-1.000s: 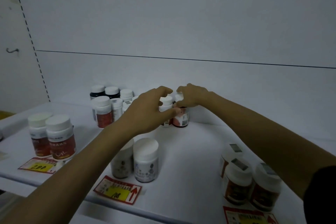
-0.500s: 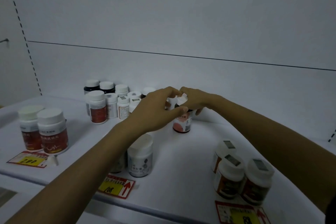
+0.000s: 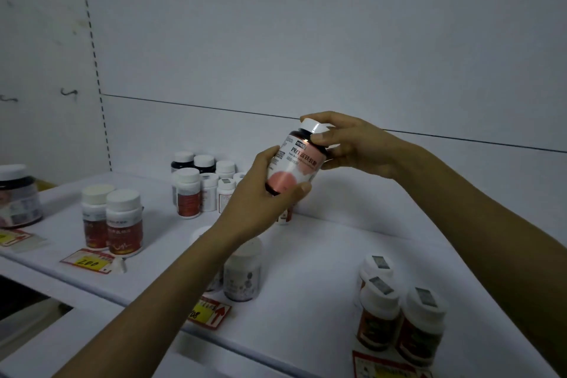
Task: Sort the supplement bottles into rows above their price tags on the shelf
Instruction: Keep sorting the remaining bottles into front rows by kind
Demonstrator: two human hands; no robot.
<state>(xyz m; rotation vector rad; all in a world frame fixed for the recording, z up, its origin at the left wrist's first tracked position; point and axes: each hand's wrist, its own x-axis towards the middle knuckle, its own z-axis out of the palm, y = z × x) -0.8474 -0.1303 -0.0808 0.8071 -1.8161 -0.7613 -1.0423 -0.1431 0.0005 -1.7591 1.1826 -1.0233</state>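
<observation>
A dark bottle with a pink-and-white label and white cap [image 3: 296,163] is held tilted in the air above the white shelf [image 3: 313,255]. My left hand [image 3: 260,196] grips its lower body; my right hand [image 3: 346,144] holds its cap and neck. Below my left forearm stands a white bottle [image 3: 242,276] above a red-and-yellow price tag [image 3: 208,311]. Two red-labelled bottles [image 3: 124,225] stand above the "200" tag [image 3: 89,261]. Three brown bottles [image 3: 402,310] stand at the front right above another tag [image 3: 386,368].
A cluster of several small bottles [image 3: 202,184] sits at the back of the shelf near the white back wall. A large dark jar [image 3: 17,196] stands at the far left. The shelf's front edge runs diagonally below my arms.
Both hands have lifted the pink-labelled bottle off the shelf and tilted it so the label faces me. Before, they were closing on it among the back bottles.
</observation>
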